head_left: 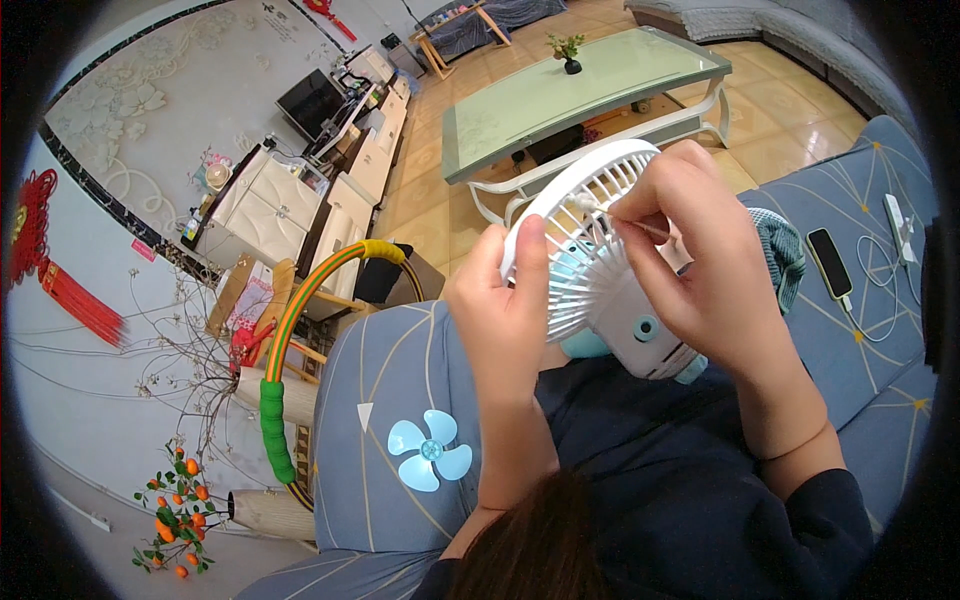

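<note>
Person (pixel 640 450) seated on a blue-grey patterned sofa (pixel 370 380), seen from above. A small white fan (pixel 612 300) w/ a round barred grille is held up, tilted, over the lap, nr the sofa's front edge. L hand (pixel 500 290) is clamped on the grille's rim, thumb along the outside. R hand (pixel 700 250) has thumb & index together, pinching a thin white-tipped stick (pixel 583 201), tip at the grille bars; can't tell if it touches them. Pale-blue 4-blade wheel (pixel 431 450) lies loose on the sofa, btwn its L edge & the L forearm. Toward the sofa's R end: a phone (pixel 828 263) w/ a white cable (pixel 880 318), nr a white power strip (pixel 898 225). Beyond the sofa's front edge, a green-topped table (pixel 560 115) w/ a potted plant (pixel 570 58) nr its far edge. A green-orange hoop (pixel 272 420) stands by the sofa's L edge.
</note>
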Motion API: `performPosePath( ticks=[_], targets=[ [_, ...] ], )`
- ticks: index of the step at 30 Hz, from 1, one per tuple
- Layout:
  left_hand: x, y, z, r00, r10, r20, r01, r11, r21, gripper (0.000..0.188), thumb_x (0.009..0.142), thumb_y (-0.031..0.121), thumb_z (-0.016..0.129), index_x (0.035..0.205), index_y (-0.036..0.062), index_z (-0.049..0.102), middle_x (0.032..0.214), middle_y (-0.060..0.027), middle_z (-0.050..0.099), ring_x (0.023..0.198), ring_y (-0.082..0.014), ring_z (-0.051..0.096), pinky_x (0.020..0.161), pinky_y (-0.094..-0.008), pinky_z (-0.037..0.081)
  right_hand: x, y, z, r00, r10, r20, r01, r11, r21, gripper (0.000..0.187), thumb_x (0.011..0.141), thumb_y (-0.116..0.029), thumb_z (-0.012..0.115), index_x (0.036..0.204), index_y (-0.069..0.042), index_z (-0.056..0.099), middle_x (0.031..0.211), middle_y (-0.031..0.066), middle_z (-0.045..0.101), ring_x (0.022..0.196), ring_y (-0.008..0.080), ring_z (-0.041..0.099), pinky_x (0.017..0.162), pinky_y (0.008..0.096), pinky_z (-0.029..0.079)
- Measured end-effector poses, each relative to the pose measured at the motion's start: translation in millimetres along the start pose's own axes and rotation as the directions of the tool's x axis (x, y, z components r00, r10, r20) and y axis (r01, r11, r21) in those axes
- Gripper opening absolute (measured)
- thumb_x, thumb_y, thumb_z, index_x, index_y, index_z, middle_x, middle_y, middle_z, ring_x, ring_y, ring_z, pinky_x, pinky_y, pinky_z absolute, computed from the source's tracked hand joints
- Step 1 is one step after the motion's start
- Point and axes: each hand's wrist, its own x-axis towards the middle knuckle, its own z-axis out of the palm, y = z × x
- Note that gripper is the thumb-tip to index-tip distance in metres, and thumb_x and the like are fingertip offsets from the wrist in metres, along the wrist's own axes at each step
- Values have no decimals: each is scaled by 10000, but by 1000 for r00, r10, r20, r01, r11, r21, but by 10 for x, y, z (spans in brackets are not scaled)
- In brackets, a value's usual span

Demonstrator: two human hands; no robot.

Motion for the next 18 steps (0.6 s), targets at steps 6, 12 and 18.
performPosePath(
  ticks=[6, 12, 18],
  targets=[
    [56, -94, -80, 989, -150, -8, 150, 988, -35, 311, 926, 232, 490, 882, -53, 607, 734, -1, 571, 653, -40, 464, 587, -195, 389, -14, 21, -95, 997, 81, -11, -80, 995, 56, 64, 714, 36, 594, 729, 23, 533, 680, 59, 466, 620, 135, 436, 550, 231, 358],
    [55, -119, -60, 991, -129, -44, 124, 986, -111, 369, 898, 198, 538, 623, 0, 394, 549, 12, 372, 569, -50, 316, 479, -235, 307, -110, 372, -423, 983, 184, -23, -185, 973, -134, 131, 758, -89, 637, 783, 22, 573, 717, 68, 548, 689, 155, 503, 627, 264, 405],
    [71, -101, -100, 984, -158, -78, 143, 975, -171, 337, 911, 213, 520, 659, 0, 451, 590, 40, 412, 587, -37, 336, 514, -218, 318, -422, 1299, -1075, 881, 469, -53, -460, 826, -327, 182, 785, -136, 588, 745, 37, 546, 654, 54, 513, 659, 126, 467, 629, 253, 377]
  ],
)
